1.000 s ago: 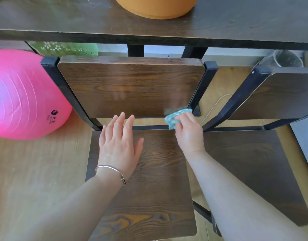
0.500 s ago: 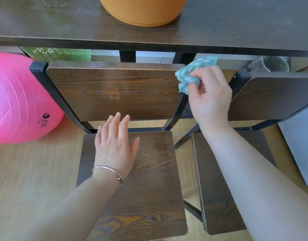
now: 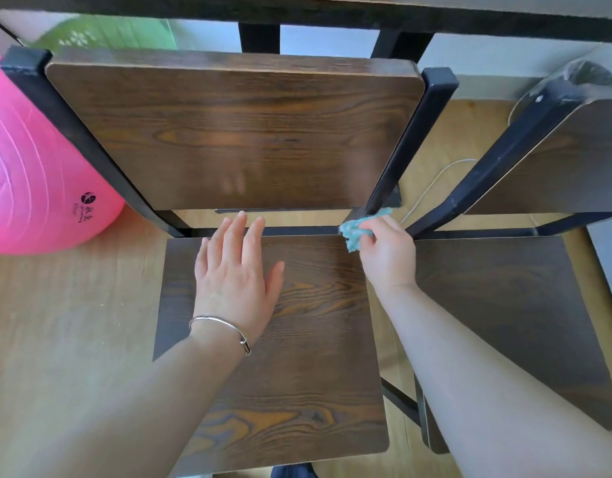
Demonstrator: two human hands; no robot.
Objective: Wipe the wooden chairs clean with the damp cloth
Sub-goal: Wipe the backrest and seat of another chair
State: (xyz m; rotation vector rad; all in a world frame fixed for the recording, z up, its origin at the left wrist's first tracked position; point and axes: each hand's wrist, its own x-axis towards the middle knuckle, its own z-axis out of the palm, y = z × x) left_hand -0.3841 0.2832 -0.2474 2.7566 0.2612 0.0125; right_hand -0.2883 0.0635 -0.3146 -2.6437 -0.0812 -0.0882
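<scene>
While my released left fingers (image 3: 237,232) are steadying the seat (image 3: 315,339), my right fingers (image 3: 368,224) are pinching the cloth (image 3: 353,234) against its one-o'clock post (image 3: 401,160).

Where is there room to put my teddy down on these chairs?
The near chair's seat is bare on its front half, below the flat left hand. The right chair's seat is bare past the right forearm. It is crowded at the near seat's back right corner, where the right hand holds the cloth by the black post.
</scene>
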